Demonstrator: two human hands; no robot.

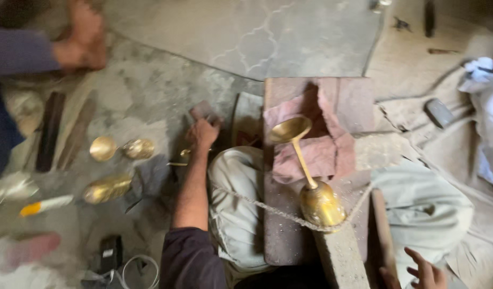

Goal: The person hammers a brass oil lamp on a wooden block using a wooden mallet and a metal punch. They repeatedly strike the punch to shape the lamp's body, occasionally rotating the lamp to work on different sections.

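Two hands are mine: my left hand reaches to the floor and closes its fingers on a small grey block; my right hand is spread, holding nothing. A brass goblet lies on the wooden block, tied by rope so it stays.

pad: small, flat, grey-brown piece, pinched at the fingertips of the left hand, low over the grey floor, beside the wooden block.
goblet: brass, long-stemmed, lying tilted on a pink cloth, its foot up, its cup down near a rope.
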